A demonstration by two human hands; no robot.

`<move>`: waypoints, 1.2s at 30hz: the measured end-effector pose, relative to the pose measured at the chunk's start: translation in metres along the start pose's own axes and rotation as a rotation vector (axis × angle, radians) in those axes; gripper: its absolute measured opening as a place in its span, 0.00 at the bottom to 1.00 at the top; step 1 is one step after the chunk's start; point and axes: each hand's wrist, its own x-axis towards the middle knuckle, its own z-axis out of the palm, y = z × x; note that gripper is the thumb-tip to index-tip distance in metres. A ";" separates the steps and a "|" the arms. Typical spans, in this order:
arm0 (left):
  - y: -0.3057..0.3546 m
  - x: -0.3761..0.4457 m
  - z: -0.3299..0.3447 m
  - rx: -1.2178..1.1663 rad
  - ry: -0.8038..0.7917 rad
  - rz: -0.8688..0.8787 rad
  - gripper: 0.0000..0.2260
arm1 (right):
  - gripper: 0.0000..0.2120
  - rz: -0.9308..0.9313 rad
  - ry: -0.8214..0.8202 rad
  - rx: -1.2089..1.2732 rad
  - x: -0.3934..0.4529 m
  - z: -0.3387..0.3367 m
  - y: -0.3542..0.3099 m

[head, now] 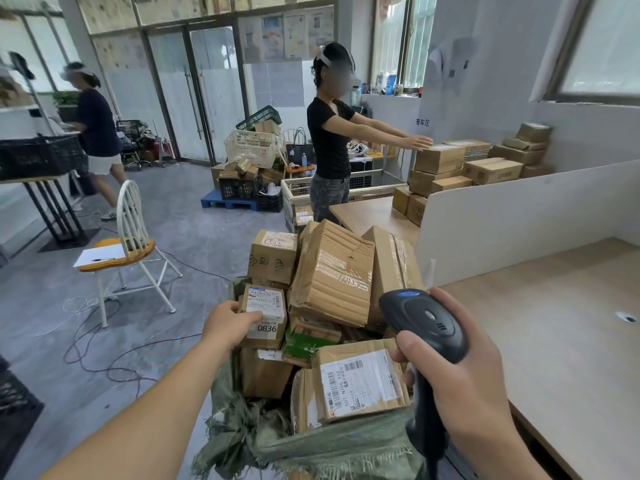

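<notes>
Cardboard parcels fill a green woven sack. Left hand grips the small labelled box. Right hand clasps the black scanner.

Scanner handle partly behind right hand

White chair well to the left of the left hand, wooden table just right of the right hand, white basket far beyond both.

The small brown cardboard box carries a sticker reading "0836", the flat brown cardboard parcel a label reading "507 N705 A68", and the white wall the characters "笼车区".
</notes>
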 end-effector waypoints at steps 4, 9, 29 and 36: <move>0.006 -0.011 -0.003 0.070 0.055 0.042 0.24 | 0.36 -0.003 -0.003 0.007 -0.004 -0.003 -0.001; 0.025 -0.026 -0.005 0.210 0.168 0.230 0.22 | 0.41 -0.014 0.006 0.039 -0.008 -0.006 -0.002; 0.139 -0.151 0.100 0.626 0.129 0.859 0.27 | 0.38 -0.117 0.120 0.054 -0.025 -0.126 -0.036; 0.187 -0.215 0.186 0.792 -0.027 0.920 0.32 | 0.32 -0.111 0.224 0.062 -0.038 -0.219 -0.059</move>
